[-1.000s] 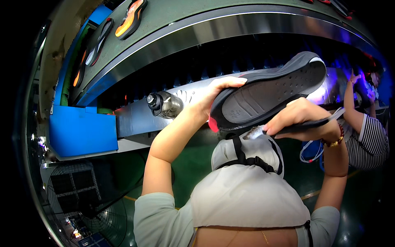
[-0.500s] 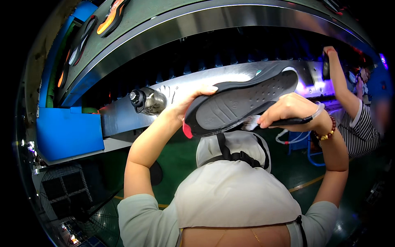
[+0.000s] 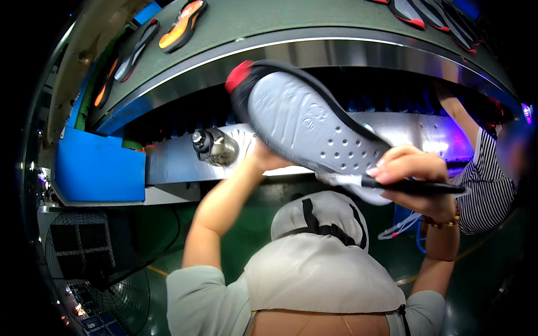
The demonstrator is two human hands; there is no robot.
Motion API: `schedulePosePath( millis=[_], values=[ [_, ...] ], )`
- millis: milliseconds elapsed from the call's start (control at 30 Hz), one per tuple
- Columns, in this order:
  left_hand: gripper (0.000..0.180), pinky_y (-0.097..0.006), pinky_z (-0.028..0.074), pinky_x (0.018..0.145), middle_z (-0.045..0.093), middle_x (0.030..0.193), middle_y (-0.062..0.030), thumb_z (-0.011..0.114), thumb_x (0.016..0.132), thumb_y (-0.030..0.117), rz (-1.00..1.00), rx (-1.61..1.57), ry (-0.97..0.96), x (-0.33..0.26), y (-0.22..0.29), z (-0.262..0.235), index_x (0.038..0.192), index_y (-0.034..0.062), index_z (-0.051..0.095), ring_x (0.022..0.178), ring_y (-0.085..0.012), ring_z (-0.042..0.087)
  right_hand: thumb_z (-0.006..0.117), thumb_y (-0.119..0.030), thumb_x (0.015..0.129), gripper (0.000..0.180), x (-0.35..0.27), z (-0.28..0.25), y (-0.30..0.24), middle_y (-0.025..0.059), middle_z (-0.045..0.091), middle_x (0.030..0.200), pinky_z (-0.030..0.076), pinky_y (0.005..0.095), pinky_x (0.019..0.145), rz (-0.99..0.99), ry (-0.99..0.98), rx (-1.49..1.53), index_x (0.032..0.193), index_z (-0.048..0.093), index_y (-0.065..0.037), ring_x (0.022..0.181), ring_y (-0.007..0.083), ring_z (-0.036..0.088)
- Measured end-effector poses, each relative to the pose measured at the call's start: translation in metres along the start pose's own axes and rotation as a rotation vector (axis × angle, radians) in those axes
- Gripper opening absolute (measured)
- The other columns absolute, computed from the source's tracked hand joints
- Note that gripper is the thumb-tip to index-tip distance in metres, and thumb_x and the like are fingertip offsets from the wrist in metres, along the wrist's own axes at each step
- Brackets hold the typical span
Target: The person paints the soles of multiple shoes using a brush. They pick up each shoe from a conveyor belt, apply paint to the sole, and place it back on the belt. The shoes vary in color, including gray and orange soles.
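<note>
A shoe sole (image 3: pixel 302 115) with a grey, dimpled inner face, black rim and red tip is held up in front of me, its red end pointing to the upper left. My left hand (image 3: pixel 270 158) grips its lower left edge; the fingers are partly hidden behind the sole. Between the fingers of my right hand (image 3: pixel 414 168) is a brush (image 3: pixel 412 186) with a black handle. Its pale, blurred bristles lie at the sole's near edge, and whether they touch it I cannot tell.
Beyond a metal shelf (image 3: pixel 406 127) with a dark bottle (image 3: pixel 216 147) runs a green conveyor belt (image 3: pixel 269 22) carrying an orange sole (image 3: pixel 183 27) and several others. At right a co-worker's arm (image 3: pixel 460 109) reaches under it. A fan (image 3: pixel 98 263) stands lower left, below a blue housing (image 3: pixel 101 168).
The sole has been turned, its red tip swinging from lower left to upper left and its inner face tilting into fuller view. The brush stays by its near edge. The view has shifted slightly.
</note>
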State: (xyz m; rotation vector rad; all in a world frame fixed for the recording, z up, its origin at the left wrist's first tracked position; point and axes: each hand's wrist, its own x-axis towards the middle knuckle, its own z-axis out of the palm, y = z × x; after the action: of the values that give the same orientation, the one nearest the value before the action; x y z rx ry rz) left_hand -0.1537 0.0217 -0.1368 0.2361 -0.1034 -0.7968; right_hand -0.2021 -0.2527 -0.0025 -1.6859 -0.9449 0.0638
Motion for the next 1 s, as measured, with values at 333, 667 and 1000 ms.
schedulePosePath(
  millis=[333, 667, 1000],
  values=[
    [0.086, -0.039, 0.048, 0.077, 0.052, 0.108, -0.0157, 0.019, 0.072, 0.074, 0.017, 0.101, 0.301, 0.056, -0.063, 0.001, 0.121, 0.0053, 0.039, 0.092, -0.0264, 0.055, 0.063, 0.000, 0.071, 0.014, 0.004, 0.021, 0.094, 0.0084, 0.063, 0.081, 0.047, 0.0200, 0.064, 0.367, 0.543, 0.152, 0.084, 0.063, 0.003, 0.072, 0.0084, 0.058],
    [0.085, -0.040, 0.045, 0.083, 0.052, 0.108, -0.0136, 0.017, 0.074, 0.072, 0.239, 0.200, 0.312, 0.038, -0.040, 0.014, 0.123, 0.0061, 0.037, 0.096, -0.0247, 0.053, 0.066, -0.004, 0.062, 0.015, -0.034, 0.049, 0.057, 0.0075, 0.063, 0.074, 0.047, 0.0268, 0.065, 0.065, 0.042, -0.095, 0.076, 0.063, -0.004, 0.071, 0.0174, 0.062],
    [0.080, -0.035, 0.040, 0.088, 0.046, 0.118, -0.0120, 0.014, 0.079, 0.067, 0.362, 0.303, 0.287, 0.047, -0.054, 0.047, 0.126, 0.0056, 0.033, 0.103, -0.0238, 0.048, 0.065, 0.001, 0.064, 0.015, 0.002, 0.031, 0.043, 0.0118, 0.063, 0.081, 0.047, 0.0263, 0.070, 0.033, 0.057, 0.168, 0.079, 0.063, 0.001, 0.076, 0.0176, 0.061]
  ],
)
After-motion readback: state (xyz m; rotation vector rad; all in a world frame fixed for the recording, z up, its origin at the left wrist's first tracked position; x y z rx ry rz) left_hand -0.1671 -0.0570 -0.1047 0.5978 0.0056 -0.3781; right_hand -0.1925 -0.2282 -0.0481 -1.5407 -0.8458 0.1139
